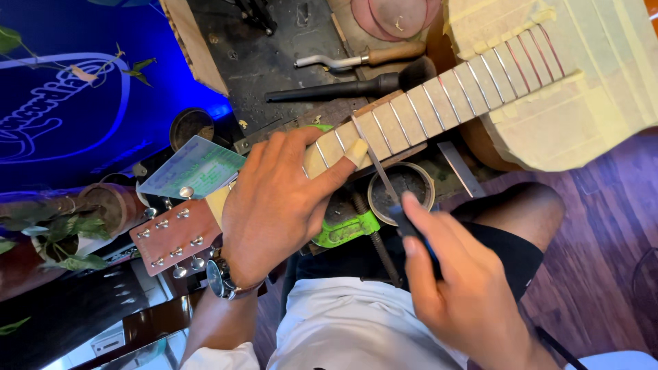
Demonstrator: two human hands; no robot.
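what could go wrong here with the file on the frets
1. The thin file lies across a fret close to the left hand's thumb tip; a slip could nick it.
2. The right hand holds only the file's far end, so it might tilt and scratch the fretboard.
3. The neck seems steadied mainly by the left hand; it could shift mid-stroke.
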